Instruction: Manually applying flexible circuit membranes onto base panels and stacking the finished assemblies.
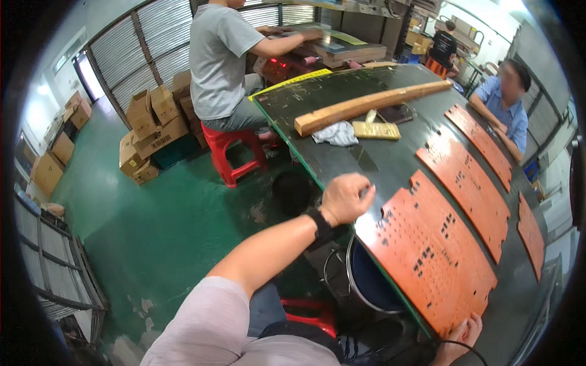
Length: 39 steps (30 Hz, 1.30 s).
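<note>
A large orange panel (421,250) with small holes, black marks and notched edges lies flat on the dark table (372,174) before me. My left hand (348,198), a black band at its wrist, is over the table's edge by the panel's upper left corner. Its fingers are curled in, and whatever they may hold is hidden. My right hand (465,338) is at the panel's near right corner, its bent fingers gripping the edge. Beyond this panel lie a second orange panel (467,189) and a narrower orange strip (482,143).
A wooden bar (372,107), a yellow block (375,130) and a white cloth (336,133) are on the table. A round bin (372,280) stands under its edge. One person (223,61) sits left on a red stool (232,152); another (503,107) sits across.
</note>
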Each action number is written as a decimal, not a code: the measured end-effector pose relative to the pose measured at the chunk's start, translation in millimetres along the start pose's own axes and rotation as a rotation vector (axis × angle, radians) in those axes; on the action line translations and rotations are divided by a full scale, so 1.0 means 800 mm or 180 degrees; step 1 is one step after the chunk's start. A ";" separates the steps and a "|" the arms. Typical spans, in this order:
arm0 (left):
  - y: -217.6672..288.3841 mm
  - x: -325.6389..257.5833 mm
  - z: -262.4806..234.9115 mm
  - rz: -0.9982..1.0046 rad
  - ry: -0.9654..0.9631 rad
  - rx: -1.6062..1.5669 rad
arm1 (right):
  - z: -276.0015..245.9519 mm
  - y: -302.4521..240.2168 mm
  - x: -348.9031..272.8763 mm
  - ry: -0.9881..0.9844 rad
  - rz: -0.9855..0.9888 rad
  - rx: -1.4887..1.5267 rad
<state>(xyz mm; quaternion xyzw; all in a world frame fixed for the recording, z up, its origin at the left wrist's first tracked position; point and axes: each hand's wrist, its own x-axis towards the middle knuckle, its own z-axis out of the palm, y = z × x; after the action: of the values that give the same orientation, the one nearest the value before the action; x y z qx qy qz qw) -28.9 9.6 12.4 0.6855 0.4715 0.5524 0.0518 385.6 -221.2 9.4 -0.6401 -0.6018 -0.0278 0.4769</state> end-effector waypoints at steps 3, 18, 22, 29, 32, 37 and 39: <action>-0.005 0.001 -0.005 0.0119 -0.0030 0.0026 | 0.052 -0.053 0.027 0.0051 -0.0782 0.0298; 0.015 -0.025 -0.170 -0.1138 -0.0270 -0.1182 | 0.224 -0.387 0.193 -0.3112 -0.1111 0.0162; -0.006 -0.049 -0.302 -0.1769 -0.0285 -0.0720 | 0.284 -0.496 0.204 -0.3664 -0.1412 0.0370; -0.020 -0.070 -0.503 -0.2428 0.0221 0.0395 | 0.399 -0.627 0.203 -0.3878 -0.2255 0.0984; -0.004 -0.092 -0.574 -0.2835 0.0196 0.0831 | 0.431 -0.676 0.221 -0.3708 -0.2408 0.1435; 0.028 -0.114 -0.643 -0.3233 -0.0158 0.1218 | 0.488 -0.713 0.261 -0.3164 -0.2266 0.1660; 0.034 -0.112 -0.654 -0.3804 -0.0110 0.1121 | 0.522 -0.719 0.279 -0.2862 -0.2104 0.1652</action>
<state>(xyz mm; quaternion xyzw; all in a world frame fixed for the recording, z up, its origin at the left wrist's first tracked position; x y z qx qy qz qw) -429.8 -303.9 166.2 0.3103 0.8567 0.3306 0.2457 -236.5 110.5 250.2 -0.2317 -0.8977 0.2459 0.2829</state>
